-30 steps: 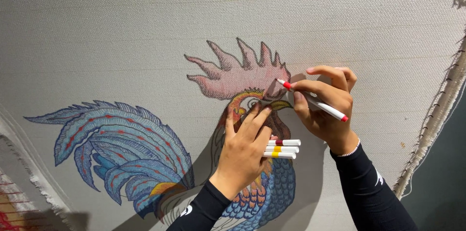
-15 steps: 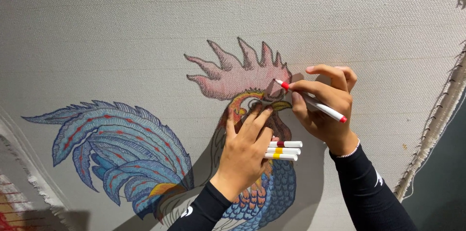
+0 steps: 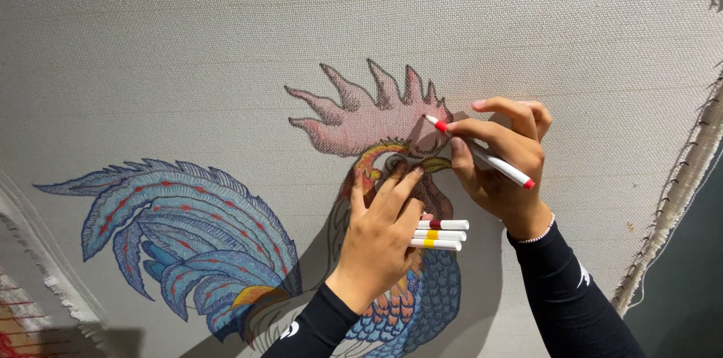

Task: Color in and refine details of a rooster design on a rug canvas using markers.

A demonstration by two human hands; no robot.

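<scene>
Canvas (image 3: 188, 64) of coarse grey-white weave fills nearly the whole view, stretched taut, with a row of dark stitches or tacks along its upper edge and a frayed, laced border running down the right side. Across its middle and lower part spreads a coloured rooster drawing (image 3: 226, 252): blue tail feathers with small red and orange marks sweep to the left, a blue and orange breast sits at the bottom centre, and a pink comb (image 3: 354, 113) with spiky points rises above the head. Two arms in black sleeves come up from the bottom edge. The left hand (image 3: 380, 241) lies flat on the canvas over the rooster's neck, its forefingers stretched out and pressing on the cloth just below the head, while the rest of the hand is closed around three spare markers (image 3: 444, 234), white-barrelled with dark red and yellow bands, which stick out to the right, side by side. The right hand (image 3: 501, 166) sits just right of the head, a thin beaded bracelet at its wrist; its fingers are pinched shut around a white marker with red ends (image 3: 482, 153), held slanted, the lower end pointing down to the right. Its red tip (image 3: 431, 121) touches the canvas at the base of the comb, just above the rooster's eye.
</scene>
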